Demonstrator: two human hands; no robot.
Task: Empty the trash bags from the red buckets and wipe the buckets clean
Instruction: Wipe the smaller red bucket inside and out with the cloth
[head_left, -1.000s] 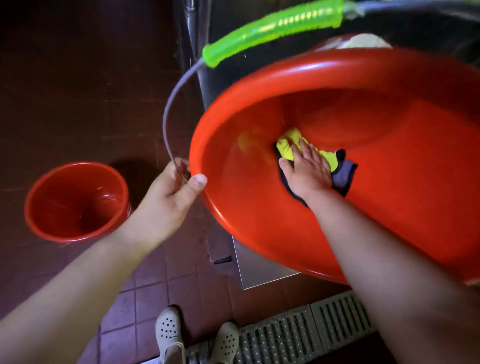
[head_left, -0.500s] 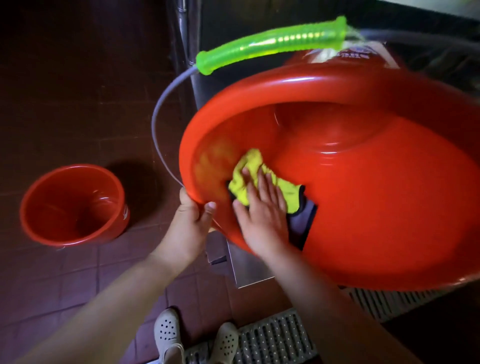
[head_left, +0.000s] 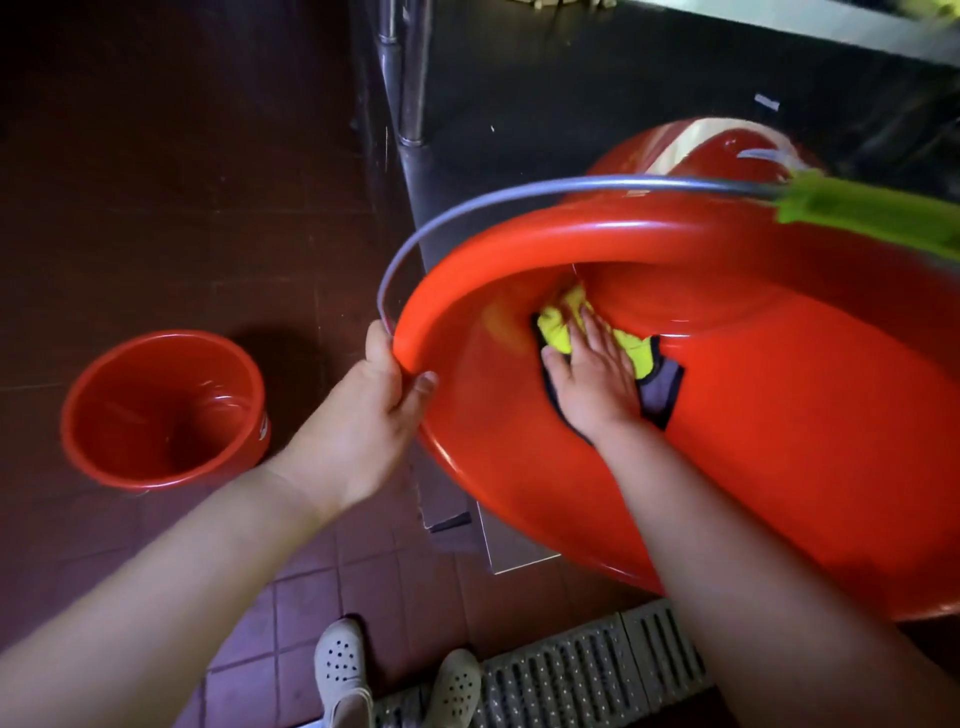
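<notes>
A large red bucket (head_left: 779, 415) is tilted with its mouth toward me, filling the right half of the view. My left hand (head_left: 369, 410) grips its rim at the left edge, thumb inside the lip. My right hand (head_left: 592, 374) is inside the bucket, palm pressed flat on a yellow and dark cloth (head_left: 558, 325) against the inner wall. The bucket's wire handle with a green grip (head_left: 872, 213) arcs above the rim. A second red bucket (head_left: 161, 410) stands upright on the floor at the left, with nothing visible inside it.
A metal cabinet and its steel leg (head_left: 410, 78) stand behind the tilted bucket. A floor drain grate (head_left: 571, 670) runs along the bottom. My white clogs (head_left: 343, 670) stand on the dark red tiled floor beside it.
My right hand and the cloth have moved from the near left wall deeper into the bucket. The handle's green grip has swung to the right. My left hand keeps its hold on the rim.
</notes>
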